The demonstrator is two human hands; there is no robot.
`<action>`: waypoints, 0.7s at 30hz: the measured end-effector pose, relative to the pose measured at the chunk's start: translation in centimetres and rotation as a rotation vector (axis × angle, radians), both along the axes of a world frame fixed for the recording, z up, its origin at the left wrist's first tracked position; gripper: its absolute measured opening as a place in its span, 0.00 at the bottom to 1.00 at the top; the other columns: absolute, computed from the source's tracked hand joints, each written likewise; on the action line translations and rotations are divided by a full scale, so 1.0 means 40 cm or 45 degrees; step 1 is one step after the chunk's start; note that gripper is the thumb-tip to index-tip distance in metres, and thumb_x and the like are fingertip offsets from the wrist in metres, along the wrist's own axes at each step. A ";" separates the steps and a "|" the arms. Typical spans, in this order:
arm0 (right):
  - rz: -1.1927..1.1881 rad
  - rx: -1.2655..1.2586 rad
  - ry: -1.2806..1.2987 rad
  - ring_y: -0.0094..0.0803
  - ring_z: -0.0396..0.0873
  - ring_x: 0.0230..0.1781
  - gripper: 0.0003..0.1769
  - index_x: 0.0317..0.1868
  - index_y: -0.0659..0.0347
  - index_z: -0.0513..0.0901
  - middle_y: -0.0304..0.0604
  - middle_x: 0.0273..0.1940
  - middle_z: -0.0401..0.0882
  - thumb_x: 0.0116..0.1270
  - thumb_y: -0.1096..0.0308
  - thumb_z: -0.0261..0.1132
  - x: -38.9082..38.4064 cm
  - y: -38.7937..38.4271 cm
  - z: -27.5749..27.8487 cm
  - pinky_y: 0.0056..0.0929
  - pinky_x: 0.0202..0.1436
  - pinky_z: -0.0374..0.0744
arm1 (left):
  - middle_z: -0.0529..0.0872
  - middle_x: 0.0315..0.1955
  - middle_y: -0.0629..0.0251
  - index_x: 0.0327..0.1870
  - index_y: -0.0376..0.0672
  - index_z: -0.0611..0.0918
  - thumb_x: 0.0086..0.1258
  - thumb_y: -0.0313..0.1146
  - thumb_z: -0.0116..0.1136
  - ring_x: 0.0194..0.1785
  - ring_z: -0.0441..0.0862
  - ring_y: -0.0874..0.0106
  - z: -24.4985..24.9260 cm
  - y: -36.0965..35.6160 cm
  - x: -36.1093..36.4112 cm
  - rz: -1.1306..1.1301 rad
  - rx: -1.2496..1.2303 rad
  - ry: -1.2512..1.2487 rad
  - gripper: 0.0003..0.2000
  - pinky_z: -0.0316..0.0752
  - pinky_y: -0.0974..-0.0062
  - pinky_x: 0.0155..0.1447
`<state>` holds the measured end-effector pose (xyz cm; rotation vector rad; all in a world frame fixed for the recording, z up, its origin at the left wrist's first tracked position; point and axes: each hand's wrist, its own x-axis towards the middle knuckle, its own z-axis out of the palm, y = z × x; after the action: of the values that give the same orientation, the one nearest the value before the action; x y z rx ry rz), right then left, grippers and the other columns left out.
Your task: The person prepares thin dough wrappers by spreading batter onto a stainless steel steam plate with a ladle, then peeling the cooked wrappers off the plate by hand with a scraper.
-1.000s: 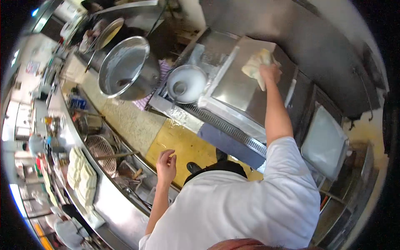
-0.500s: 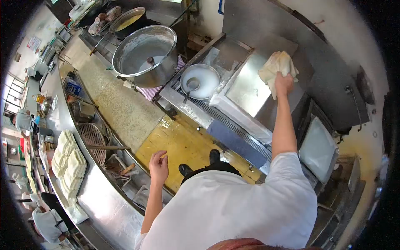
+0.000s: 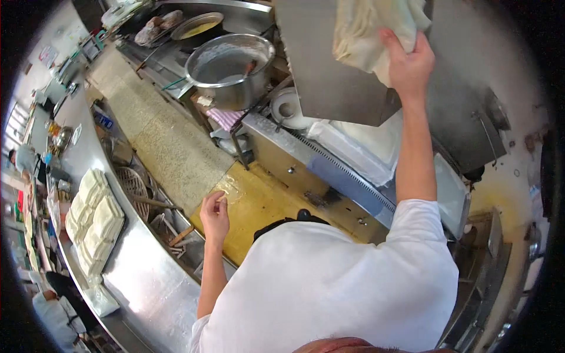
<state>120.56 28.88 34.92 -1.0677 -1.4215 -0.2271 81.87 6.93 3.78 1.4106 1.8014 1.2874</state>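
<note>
I am gripping a cream cloth in my right hand against the raised steel lid, far right. My left hand is hanging loosely open and empty, near left.

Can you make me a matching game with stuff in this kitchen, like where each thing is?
Things:
1. cloth
2. left hand
3. big steel pot
4. white bowl

Places or states:
A. partly hidden behind the tilted steel lid
B. open and empty, above the yellow floor
C. held in the right hand, high up against the lid
D. next to the bowl, with cloudy liquid inside

Pairs: 1-C, 2-B, 3-D, 4-A.
</note>
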 end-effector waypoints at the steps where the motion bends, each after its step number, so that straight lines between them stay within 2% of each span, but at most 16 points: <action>1: 0.082 -0.017 -0.047 0.49 0.86 0.37 0.20 0.42 0.63 0.85 0.53 0.37 0.88 0.62 0.55 0.76 -0.064 -0.026 0.007 0.38 0.44 0.81 | 0.84 0.48 0.60 0.52 0.35 0.85 0.74 0.22 0.59 0.39 0.85 0.75 0.001 -0.025 -0.026 0.065 0.022 0.041 0.09 0.79 0.78 0.43; 2: 0.177 -0.031 -0.094 0.47 0.87 0.36 0.19 0.42 0.62 0.85 0.51 0.36 0.88 0.62 0.55 0.77 -0.120 -0.040 0.011 0.38 0.43 0.81 | 0.84 0.48 0.60 0.52 0.35 0.85 0.74 0.22 0.59 0.39 0.85 0.75 0.003 -0.054 -0.049 0.110 0.028 0.043 0.09 0.79 0.78 0.43; 3: 0.337 0.082 -0.135 0.49 0.84 0.32 0.20 0.38 0.63 0.83 0.51 0.32 0.86 0.61 0.55 0.78 -0.175 -0.026 -0.008 0.39 0.39 0.80 | 0.84 0.48 0.61 0.52 0.35 0.85 0.74 0.22 0.59 0.40 0.85 0.75 0.005 -0.086 -0.076 0.171 0.041 0.015 0.09 0.79 0.78 0.43; 4: 0.410 0.091 -0.127 0.49 0.84 0.32 0.20 0.38 0.63 0.83 0.51 0.32 0.86 0.61 0.55 0.78 -0.234 -0.039 -0.010 0.39 0.39 0.80 | 0.84 0.48 0.61 0.52 0.35 0.85 0.74 0.22 0.59 0.40 0.85 0.75 0.009 -0.126 -0.105 0.247 0.052 -0.010 0.09 0.79 0.78 0.42; 6: 0.387 0.176 -0.486 0.53 0.80 0.29 0.20 0.32 0.62 0.79 0.51 0.27 0.81 0.60 0.56 0.78 -0.365 -0.089 -0.025 0.41 0.34 0.78 | 0.84 0.49 0.60 0.51 0.35 0.85 0.74 0.22 0.60 0.39 0.84 0.74 0.016 -0.203 -0.148 0.401 0.100 -0.013 0.09 0.79 0.78 0.42; 9: 0.666 0.132 -0.611 0.55 0.78 0.28 0.20 0.29 0.61 0.75 0.51 0.25 0.76 0.59 0.58 0.78 -0.568 -0.133 -0.068 0.43 0.31 0.76 | 0.85 0.49 0.59 0.50 0.35 0.85 0.73 0.22 0.61 0.37 0.83 0.73 0.016 -0.321 -0.190 0.681 0.180 -0.023 0.08 0.79 0.76 0.41; 16: 1.259 0.142 -0.950 0.54 0.81 0.31 0.17 0.33 0.60 0.76 0.50 0.28 0.79 0.58 0.61 0.77 -1.020 -0.259 -0.188 0.46 0.33 0.78 | 0.86 0.47 0.59 0.49 0.36 0.85 0.70 0.19 0.61 0.35 0.84 0.72 -0.010 -0.561 -0.173 1.188 0.221 -0.010 0.09 0.79 0.77 0.40; 19: 1.537 0.136 -1.075 0.54 0.83 0.35 0.15 0.36 0.60 0.78 0.50 0.31 0.82 0.60 0.60 0.75 -1.205 -0.321 -0.292 0.48 0.37 0.80 | 0.85 0.47 0.59 0.49 0.37 0.85 0.70 0.19 0.61 0.35 0.84 0.72 -0.030 -0.640 -0.133 1.414 0.173 0.030 0.09 0.80 0.77 0.40; 21: 1.738 0.040 -1.208 0.55 0.84 0.38 0.15 0.38 0.60 0.80 0.52 0.34 0.84 0.62 0.58 0.72 -1.310 -0.376 -0.363 0.49 0.42 0.81 | 0.85 0.47 0.61 0.49 0.37 0.85 0.71 0.19 0.60 0.35 0.84 0.76 -0.033 -0.678 -0.096 1.581 0.145 -0.073 0.09 0.79 0.78 0.40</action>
<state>68.15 13.85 20.39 0.3106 -2.6505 0.2962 78.05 -20.20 2.46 0.1212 2.6746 1.9269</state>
